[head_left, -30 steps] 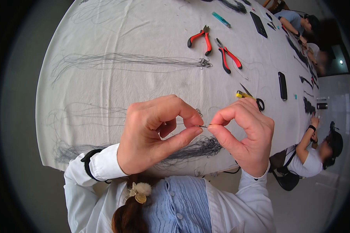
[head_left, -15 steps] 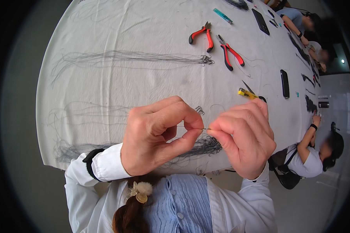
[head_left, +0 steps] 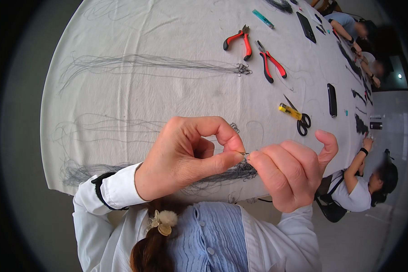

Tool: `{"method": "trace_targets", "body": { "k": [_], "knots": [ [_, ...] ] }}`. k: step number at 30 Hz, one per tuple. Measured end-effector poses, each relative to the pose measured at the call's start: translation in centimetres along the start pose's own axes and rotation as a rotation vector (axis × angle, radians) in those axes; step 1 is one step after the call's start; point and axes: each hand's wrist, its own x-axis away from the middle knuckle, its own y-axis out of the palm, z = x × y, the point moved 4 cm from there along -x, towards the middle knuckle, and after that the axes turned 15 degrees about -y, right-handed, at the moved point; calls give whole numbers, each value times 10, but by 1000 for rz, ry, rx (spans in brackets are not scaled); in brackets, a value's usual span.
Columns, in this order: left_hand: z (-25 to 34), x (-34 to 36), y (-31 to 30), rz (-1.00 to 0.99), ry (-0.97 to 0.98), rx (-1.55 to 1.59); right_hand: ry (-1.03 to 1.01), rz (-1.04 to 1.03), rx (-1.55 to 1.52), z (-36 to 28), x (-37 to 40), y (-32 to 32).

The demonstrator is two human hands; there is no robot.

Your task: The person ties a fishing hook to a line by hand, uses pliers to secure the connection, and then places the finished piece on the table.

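Note:
In the head view, my left hand (head_left: 181, 156) pinches a thin dark line (head_left: 244, 153) between thumb and forefinger. My right hand (head_left: 288, 174) meets it there, fingers curled and pressed together at the same spot, its little finger raised. The small piece between the fingertips is mostly hidden. Below and behind my hands lies a thick bundle of dark line (head_left: 217, 181), partly covered by them. Several looser strands (head_left: 118, 120) stretch out to the left of my left hand, and small hook-like ends (head_left: 234, 128) show just above its fingers.
On the white cloth (head_left: 190, 97) lie another line bundle (head_left: 145, 63), two red-handled pliers (head_left: 247, 43) (head_left: 267, 61), black scissors (head_left: 303, 123), a yellow cutter (head_left: 290, 111), a teal cutter (head_left: 263, 19) and phones (head_left: 332, 99) (head_left: 306, 27). Other people (head_left: 358, 181) sit along the right edge.
My right hand has moved slightly down and lifted its little finger, uncovering the scissors' handles. My left fingertips have shifted right, closing the gap between the two hands.

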Motion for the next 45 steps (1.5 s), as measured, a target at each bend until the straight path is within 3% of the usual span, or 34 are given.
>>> {"method": "trace_targets", "body": {
  "k": [7,16,21,23,25,29,32,36,45],
  "knots": [
    [3,4,-1,100,130,-66,124,-103,-203,15,-2,2],
    [2,3,-2,112,135,-26,192,-126,-258,20,-2,3],
    [7,4,-3,128,127,-74,459,-171,-677,29,4,13],
    [7,4,-2,132,144,-146,455,-164,-657,28,5,13],
    [8,3,-2,182,304,-212,451,-159,-638,28,6,13],
    [8,4,-2,192,297,-221,340,-131,-489,22,2,11],
    [6,3,-4,156,172,-197,241,-109,-368,20,-1,7],
    [4,0,-2,166,309,-238,164,-84,-278,16,-1,6],
    [17,12,3,286,510,-486,361,-147,-525,20,0,13]
  ]
}}
